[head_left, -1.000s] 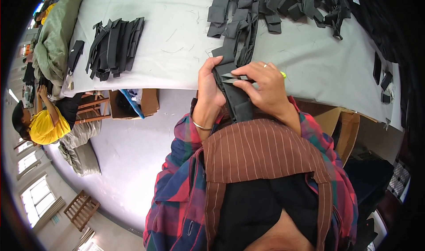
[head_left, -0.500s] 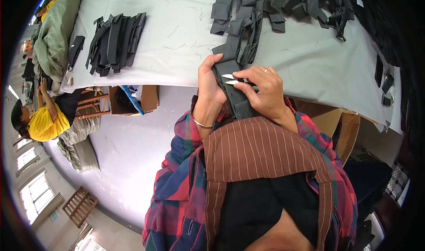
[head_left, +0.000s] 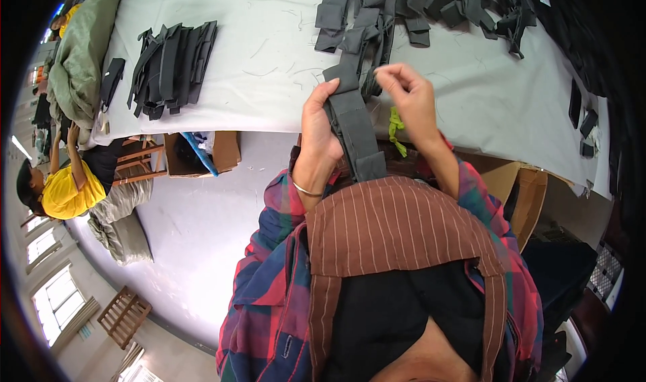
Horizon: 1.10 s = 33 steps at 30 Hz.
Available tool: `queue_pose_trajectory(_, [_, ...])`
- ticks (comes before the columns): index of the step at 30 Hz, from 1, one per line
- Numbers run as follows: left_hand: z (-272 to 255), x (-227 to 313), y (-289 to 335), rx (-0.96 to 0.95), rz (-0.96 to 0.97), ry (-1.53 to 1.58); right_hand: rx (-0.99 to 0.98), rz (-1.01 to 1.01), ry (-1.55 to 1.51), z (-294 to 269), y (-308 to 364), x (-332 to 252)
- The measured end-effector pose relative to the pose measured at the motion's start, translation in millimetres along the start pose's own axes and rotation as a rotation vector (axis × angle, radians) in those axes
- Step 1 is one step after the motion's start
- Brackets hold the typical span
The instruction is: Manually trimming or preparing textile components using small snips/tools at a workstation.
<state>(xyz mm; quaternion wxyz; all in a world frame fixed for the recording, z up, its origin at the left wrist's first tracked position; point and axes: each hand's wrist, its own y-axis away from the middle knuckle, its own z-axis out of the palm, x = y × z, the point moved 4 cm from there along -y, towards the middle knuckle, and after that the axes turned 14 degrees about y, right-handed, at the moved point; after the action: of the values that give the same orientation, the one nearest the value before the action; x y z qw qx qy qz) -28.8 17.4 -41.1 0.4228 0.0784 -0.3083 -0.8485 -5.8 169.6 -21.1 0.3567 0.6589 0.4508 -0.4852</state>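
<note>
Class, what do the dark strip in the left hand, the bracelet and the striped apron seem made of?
Dark strip: probably fabric, matte, with flat folds. Bracelet: likely metal, since it gleams silvery. Striped apron: apparently matte cloth, draping softly; exact fibre unclear.

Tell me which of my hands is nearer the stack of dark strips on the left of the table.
Left. Your left hand is to the right of the stack, holding a dark strip; your right hand is farther right, beyond your left.

Dark fabric strips [head_left: 330, 16] on a worktable [head_left: 262, 96] suggest a textile workshop.
</note>
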Motion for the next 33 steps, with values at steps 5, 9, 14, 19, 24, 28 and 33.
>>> queue_pose_trajectory(5, [7, -19, 19, -0.273, 0.102, -0.369, -0.286, 0.101, -0.242, 8, -3, -15])
queue_pose_trajectory(9, [-4, -24, 39, -0.284, 0.054, -0.347, -0.224, 0.029, 0.012, -10, 6, -18])
queue_pose_trajectory(14, [-45, -16, 36, -0.135, 0.265, -0.365, -0.237, -0.315, 0.26, -4, 50, -21])
queue_pose_trajectory(19, [-37, -19, 41, -0.277, 0.485, -0.401, -0.562, -0.078, -0.123, 4, 57, -18])
queue_pose_trajectory(24, [-20, -10, 44, -0.332, 0.472, -0.506, -0.248, -0.259, 0.117, -3, 54, -31])
queue_pose_trajectory(28, [-4, -9, 49, -0.227, 0.11, -0.339, -0.088, -0.936, 0.406, -1, 68, -41])
queue_pose_trajectory(33, [1, -9, 52, -0.184, -0.004, -0.364, -0.231, -0.962, 0.564, 3, 73, -40])
